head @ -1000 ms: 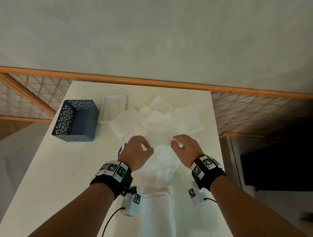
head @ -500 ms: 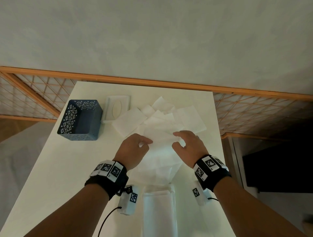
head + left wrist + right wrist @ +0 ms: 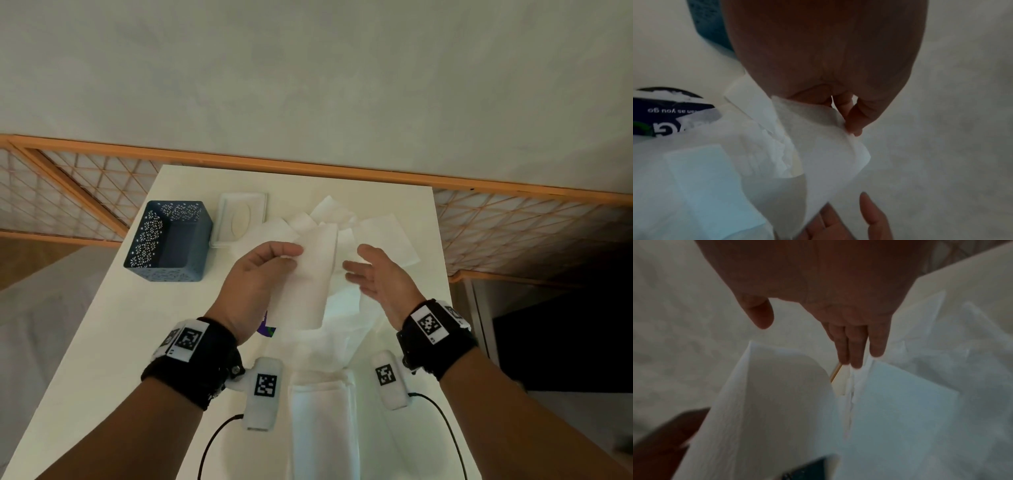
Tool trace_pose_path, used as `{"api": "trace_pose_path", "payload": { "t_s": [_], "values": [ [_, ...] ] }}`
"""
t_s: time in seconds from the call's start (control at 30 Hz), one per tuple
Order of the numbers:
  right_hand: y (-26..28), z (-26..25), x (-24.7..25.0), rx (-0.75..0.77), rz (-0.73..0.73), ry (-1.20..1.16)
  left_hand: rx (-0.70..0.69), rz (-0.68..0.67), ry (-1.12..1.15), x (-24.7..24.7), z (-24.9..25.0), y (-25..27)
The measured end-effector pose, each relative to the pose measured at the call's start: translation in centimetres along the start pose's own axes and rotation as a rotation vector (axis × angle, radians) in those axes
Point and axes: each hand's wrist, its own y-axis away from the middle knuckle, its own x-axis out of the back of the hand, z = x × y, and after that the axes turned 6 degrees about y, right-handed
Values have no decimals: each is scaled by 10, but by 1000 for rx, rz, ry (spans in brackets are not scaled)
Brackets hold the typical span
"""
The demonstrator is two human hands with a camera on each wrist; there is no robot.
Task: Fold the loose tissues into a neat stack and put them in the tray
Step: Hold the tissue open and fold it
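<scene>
One tissue point(image 3: 310, 274) is pinched at its upper corner by the left hand point(image 3: 255, 277); right hand point(image 3: 380, 277) fingers point(image 3: 856, 347) spread, nothing held. Single-corner grip: sheet may be twisted or creased askew, and loose tissues point(image 3: 387, 236) on the table point(image 3: 102, 342) dragged.

Our bare forearms, banded at both wrists

We wear black wristbands point(image 3: 191, 370) with white square-coded tags; white tagged camera pods point(image 3: 262, 394) hang at 6 o'clock of each, trailing thin black cables point(image 3: 212, 442).

Left hand point(image 3: 260, 270) pinches with curled fingers; right hand point(image 3: 380, 277) spread, fingers straight.
</scene>
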Motion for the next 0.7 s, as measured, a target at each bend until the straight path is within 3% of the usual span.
{"api": "trace_pose_path", "payload": {
  "t_s": [0.13, 0.33, 0.5, 0.63, 0.7],
  "values": [
    [9, -6, -2, -67, -175, -160, 70, -7, 139, 0, 4, 2],
    [12, -15, -6, 145, -96, 69, 96, -16, 160, 0, 4, 3],
    [15, -19, -8, 188, -225, -33, 159, -69, 181, -1, 2, 3],
    [18, -13, -12, 230, -206, -30, 206, -59, 141, 0, -5, 4],
    [19, -10, -14, 233, -175, -13, 197, -30, -23, 0, -7, 6]
  ]
}}
